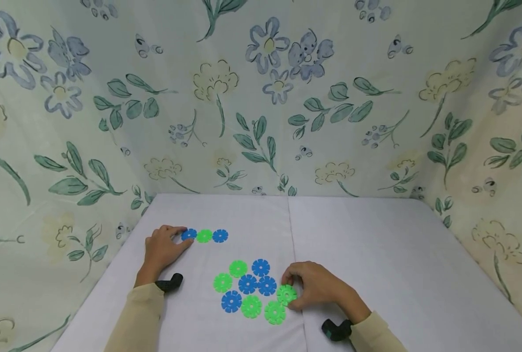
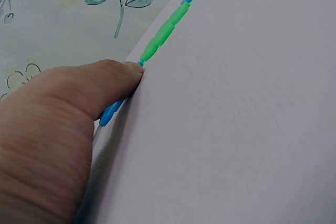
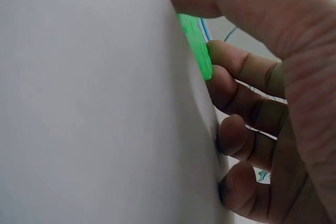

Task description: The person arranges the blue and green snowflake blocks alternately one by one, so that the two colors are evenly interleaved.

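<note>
Three notched plastic discs lie in a row on the white cloth in the head view: a blue disc (image 1: 189,234), a green disc (image 1: 205,236) and another blue disc (image 1: 220,236). My left hand (image 1: 164,248) holds the left-end blue disc between thumb and fingers; the thumb partly covers this blue disc (image 2: 111,113) in the left wrist view. At the right of a loose cluster, my right hand (image 1: 318,284) pinches a green disc (image 1: 287,295) between thumb and curled fingers. That green disc (image 3: 195,45) appears nearly edge-on in the right wrist view.
Several more green discs (image 1: 238,269) and blue discs (image 1: 231,301) lie close together between the hands, some touching. The white-covered table (image 1: 366,244) extends to the right. A floral curtain (image 1: 261,146) stands behind it and along both sides.
</note>
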`<state>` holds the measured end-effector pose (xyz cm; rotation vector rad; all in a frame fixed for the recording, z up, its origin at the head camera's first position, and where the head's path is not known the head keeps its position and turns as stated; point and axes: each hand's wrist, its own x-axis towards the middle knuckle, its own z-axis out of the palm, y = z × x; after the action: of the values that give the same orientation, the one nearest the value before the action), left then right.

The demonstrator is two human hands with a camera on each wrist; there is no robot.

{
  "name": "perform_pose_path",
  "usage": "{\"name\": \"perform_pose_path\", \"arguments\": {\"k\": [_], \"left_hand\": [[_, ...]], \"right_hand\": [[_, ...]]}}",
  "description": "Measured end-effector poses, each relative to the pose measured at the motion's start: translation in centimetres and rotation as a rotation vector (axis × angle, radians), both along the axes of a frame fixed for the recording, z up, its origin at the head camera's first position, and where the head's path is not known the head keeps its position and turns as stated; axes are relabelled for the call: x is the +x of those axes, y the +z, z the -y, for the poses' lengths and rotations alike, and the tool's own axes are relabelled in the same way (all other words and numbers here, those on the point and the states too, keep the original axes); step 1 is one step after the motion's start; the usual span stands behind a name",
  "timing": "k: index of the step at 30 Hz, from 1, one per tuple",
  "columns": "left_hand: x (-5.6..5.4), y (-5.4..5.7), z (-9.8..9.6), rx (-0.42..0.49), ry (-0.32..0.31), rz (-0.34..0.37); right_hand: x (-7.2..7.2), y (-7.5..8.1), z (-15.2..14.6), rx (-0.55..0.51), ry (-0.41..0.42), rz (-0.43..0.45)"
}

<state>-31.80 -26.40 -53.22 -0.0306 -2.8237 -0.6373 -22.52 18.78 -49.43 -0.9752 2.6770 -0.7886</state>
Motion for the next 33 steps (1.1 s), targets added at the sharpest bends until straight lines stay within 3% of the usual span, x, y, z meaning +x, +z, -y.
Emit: {"name": "perform_pose_path", "arguments": {"k": [11,19,28,33], "left_hand": [[0.3,-0.8,0.2,-0.001,0.001,0.003],[0.7,-0.6,-0.1,-0.001,0.000,0.009],[0.2,-0.8,-0.2,0.001,0.002,0.012],[0.0,-0.4,0.0,0.006,-0.005,-0.010]], "right_hand": [[0.1,-0.3,0.0,0.012,0.003,-0.002],[0.2,-0.4,-0.3,-0.015,-0.008,-0.008],[0.3,0.1,-0.4,0.009,-0.074,-0.119],[0.1,0.6,-0.5,-0.032,-0.084,-0.215]]}}
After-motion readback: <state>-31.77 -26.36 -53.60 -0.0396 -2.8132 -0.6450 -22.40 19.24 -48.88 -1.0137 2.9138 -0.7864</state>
